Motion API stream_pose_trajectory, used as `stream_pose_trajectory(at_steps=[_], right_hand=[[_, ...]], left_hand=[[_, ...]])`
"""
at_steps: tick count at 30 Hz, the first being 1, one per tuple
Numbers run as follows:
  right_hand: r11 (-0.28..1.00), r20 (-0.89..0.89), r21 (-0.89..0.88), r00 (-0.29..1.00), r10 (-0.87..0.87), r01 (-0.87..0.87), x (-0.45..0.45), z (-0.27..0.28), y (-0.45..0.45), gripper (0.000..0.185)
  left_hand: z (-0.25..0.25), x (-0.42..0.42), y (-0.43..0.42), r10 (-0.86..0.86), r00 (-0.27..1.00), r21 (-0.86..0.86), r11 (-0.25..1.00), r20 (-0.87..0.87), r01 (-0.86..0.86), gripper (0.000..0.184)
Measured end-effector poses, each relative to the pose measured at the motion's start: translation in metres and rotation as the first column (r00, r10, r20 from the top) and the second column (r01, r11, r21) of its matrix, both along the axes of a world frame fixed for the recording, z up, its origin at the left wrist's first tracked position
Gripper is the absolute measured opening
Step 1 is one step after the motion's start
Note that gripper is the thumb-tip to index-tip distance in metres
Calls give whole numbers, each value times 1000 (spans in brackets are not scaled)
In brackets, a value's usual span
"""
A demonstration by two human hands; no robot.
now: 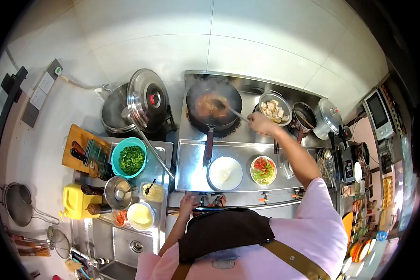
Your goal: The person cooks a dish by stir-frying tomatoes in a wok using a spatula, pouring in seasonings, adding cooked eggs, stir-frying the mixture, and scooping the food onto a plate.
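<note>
My right hand is closed around the handle of a ladle, whose dark head dips into a wok on the stove. Reddish-brown food steams in the wok, its detail blurred by the vapour. The wok's long handle points toward me, and no hand is on it. Down by the front edge of the stove, my left hand hangs beside the control knobs, fingers loosely apart and seemingly holding nothing. Close to my right hand stands a bowl of pale chunks.
Between me and the wok sit a white bowl and a bowl of sliced peppers. At left are a lidded steaming pot, a teal bowl of chopped greens, a yellow jug and a sink. A pressure cooker stands right.
</note>
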State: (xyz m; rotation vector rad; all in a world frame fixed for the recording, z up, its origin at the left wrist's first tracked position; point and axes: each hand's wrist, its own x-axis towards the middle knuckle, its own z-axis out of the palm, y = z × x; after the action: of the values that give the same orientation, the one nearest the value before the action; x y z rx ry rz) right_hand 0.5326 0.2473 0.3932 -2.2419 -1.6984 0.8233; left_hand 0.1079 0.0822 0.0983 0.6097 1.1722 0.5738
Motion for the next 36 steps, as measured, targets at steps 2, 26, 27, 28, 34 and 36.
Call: stream_pose_trajectory(at_steps=[2,26,27,28,34,36], right_hand=[[975,-144,-125,969,-201,183,9,36,9,23],[925,299,-360,925,235,-119,66,74,126,8],[939,323,-337,927,190,-75,65,70,130,9],[950,345,-312,927,144,-31,62,67,132,10],[949,630,-62,726,277,-308,27,6,156,21],[922,614,-181,693,379,-344,-12,11,138,28]], left_hand=[[0,-4,-1,46,998,-17,999,38,-46,56],[10,-8,-4,69,998,-33,997,-10,-70,57],[9,-9,-4,74,997,-31,997,-7,-75,57],[10,-9,-3,79,997,-29,996,-5,-79,57],[14,-3,-7,94,996,-18,995,-8,-94,55],[19,-1,-9,83,997,-14,996,2,-83,54]])
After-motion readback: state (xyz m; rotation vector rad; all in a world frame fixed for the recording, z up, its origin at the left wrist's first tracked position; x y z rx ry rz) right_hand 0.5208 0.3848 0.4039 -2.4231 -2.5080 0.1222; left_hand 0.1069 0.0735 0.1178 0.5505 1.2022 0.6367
